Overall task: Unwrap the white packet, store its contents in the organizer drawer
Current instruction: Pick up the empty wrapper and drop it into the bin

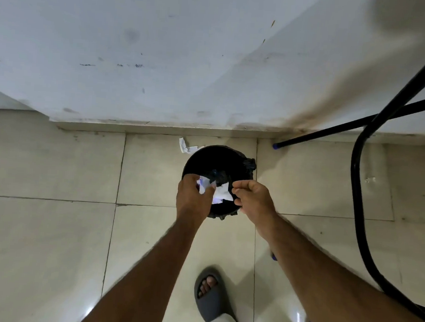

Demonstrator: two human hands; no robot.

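Head view. Both arms reach forward and down over a black bin point(206, 158) lined with a dark bag, standing on a tiled floor point(48, 224) close to the wall point(138, 53).

Left hand point(193, 195): closed around crumpled white wrapper point(204, 184), with a bluish tint showing at its edge. Right hand point(250, 195): fingers curled, thumb and forefinger pinched together; whether they pinch a corner of the white paper point(223, 192) or only touch it, cannot tell. This paper piece lies between the two hands, directly over the bin opening, just beside the left hand's knuckles.

Key relation: the white material sits straight ahead of both hands, above the bin mouth, the left hand holding the greater part. A drop would fall inside the rim, judging by position.

A stray white scrap point(186, 146) lies on the floor behind the bin, touching or just beside its rim.

Packet contents: not identifiable here. Organizer drawer: not in view. Judgement: wrapper disposal step; storing presumably elsewhere.

Also visible: black chair frame point(357, 185) at right, a grey slipper point(208, 295) below.
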